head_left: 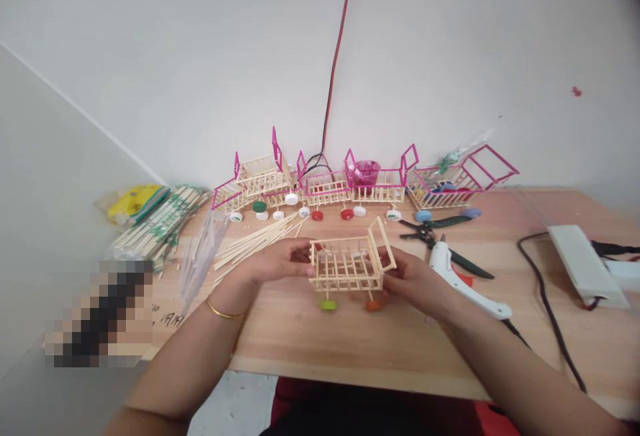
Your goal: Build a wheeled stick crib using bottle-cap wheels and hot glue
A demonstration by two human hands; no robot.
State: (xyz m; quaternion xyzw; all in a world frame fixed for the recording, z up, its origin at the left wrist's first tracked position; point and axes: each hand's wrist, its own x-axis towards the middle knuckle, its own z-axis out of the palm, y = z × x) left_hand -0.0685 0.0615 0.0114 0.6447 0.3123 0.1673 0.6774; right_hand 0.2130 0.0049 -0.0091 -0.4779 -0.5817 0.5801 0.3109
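Both hands (350,269) around stick cart (347,264)

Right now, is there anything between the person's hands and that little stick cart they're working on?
Nothing visible. The left hand grips the left end of the bare stick cart and the right hand grips its right end, both touching it directly. The glue gun lies just right of the right hand, off to the side.
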